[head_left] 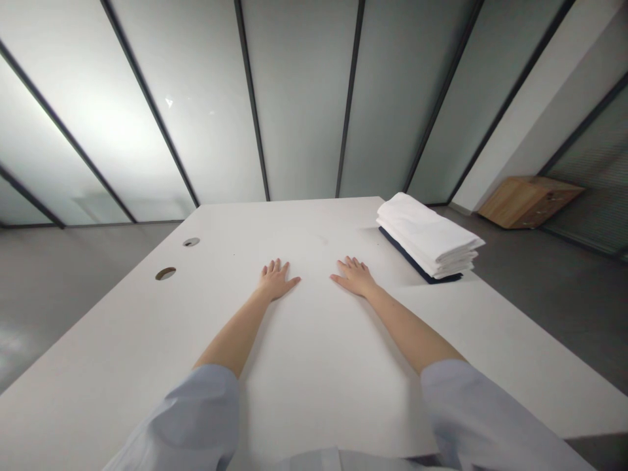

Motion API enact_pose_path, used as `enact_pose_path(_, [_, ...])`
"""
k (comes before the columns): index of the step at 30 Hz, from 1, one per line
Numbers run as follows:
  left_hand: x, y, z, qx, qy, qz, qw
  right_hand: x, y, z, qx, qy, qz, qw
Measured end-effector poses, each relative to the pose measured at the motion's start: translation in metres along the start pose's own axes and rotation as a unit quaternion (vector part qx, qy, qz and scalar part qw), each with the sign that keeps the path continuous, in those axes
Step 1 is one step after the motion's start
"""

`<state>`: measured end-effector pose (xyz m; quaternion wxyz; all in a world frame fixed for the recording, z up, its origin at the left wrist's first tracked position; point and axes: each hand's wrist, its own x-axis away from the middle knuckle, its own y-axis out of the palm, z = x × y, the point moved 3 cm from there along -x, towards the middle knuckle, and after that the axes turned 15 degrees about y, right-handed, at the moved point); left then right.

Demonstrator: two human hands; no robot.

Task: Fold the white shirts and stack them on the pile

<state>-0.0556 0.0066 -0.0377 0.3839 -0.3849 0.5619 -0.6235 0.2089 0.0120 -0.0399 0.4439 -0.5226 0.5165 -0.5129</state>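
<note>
My left hand (276,280) lies flat, palm down, on the white table (314,366), its fingers spread and holding nothing. To its right, with a gap between the thumbs, my right hand (355,277) rests the same way, also bare of any object. Beyond my right hand, near the table's right edge, sits a stack of folded white cloths (426,229). A dark navy folded cloth (407,256) shows beneath that stack. Neither hand touches the cloths.
Two round holes pierce the tabletop at the left, a nearer hole (165,273) and a farther hole (191,242). Frosted glass panels (299,98) stand behind the table. A wooden cabinet (527,201) is on the floor at the far right.
</note>
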Motion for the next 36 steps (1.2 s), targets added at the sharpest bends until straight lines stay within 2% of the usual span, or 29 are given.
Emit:
enact_pose_path(21, [-0.001,-0.001,0.000,0.007,0.003,0.000,1.000,0.000,-0.002,0.000,-0.003,-0.005,0.003,1.000])
enact_pose_path(29, [0.005,-0.007,0.004,0.001,0.012,0.009,1.000,-0.001,0.000,0.000,0.001,-0.006,0.009,1.000])
enact_pose_path(31, [0.005,-0.014,0.007,-0.001,0.027,-0.006,1.000,-0.002,0.001,0.001,0.001,-0.008,0.011,1.000])
enact_pose_path(33, [0.007,-0.029,0.015,0.011,0.055,-0.057,0.997,-0.002,0.002,0.001,0.001,-0.008,0.010,1.000])
enact_pose_path(35, [0.018,-0.055,0.031,0.043,0.106,-0.114,0.987,-0.003,0.004,0.002,0.002,-0.007,0.012,1.000])
enact_pose_path(36, [0.030,-0.073,0.041,0.063,0.137,-0.115,0.982,-0.004,0.004,0.002,0.002,-0.006,0.013,1.000])
